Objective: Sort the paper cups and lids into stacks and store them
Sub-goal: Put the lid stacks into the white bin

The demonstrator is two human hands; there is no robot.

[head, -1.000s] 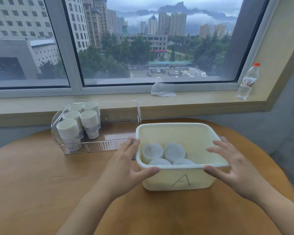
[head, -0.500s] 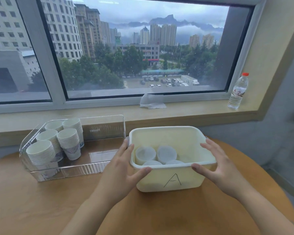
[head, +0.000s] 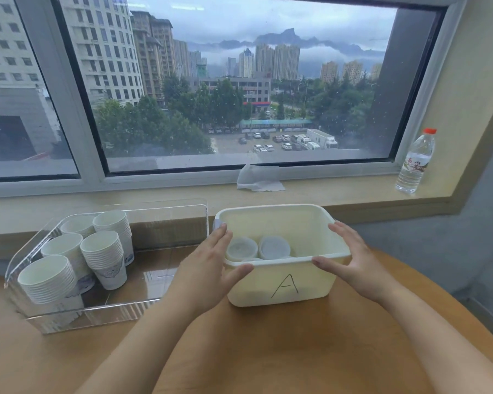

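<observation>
A cream plastic bin (head: 310, 282) marked "A" stands on the round wooden table and holds stacks of translucent lids (head: 273, 247). My left hand (head: 208, 268) lies flat against the bin's left side, thumb at the front rim, fingers straight. At the bin's right side my right hand (head: 353, 260) presses with straight fingers, its thumb on the front rim. To the left, a clear acrylic tray (head: 143, 302) holds several stacks of white paper cups (head: 103, 257).
The table's far edge meets a wooden window ledge (head: 182, 197). On that ledge lie a crumpled tissue (head: 258, 180) and a water bottle (head: 416, 162) with a red cap. The table's curved edge drops off at the right.
The bin has slid away from me toward the ledge between both hands. The view has tilted up, showing more window.
</observation>
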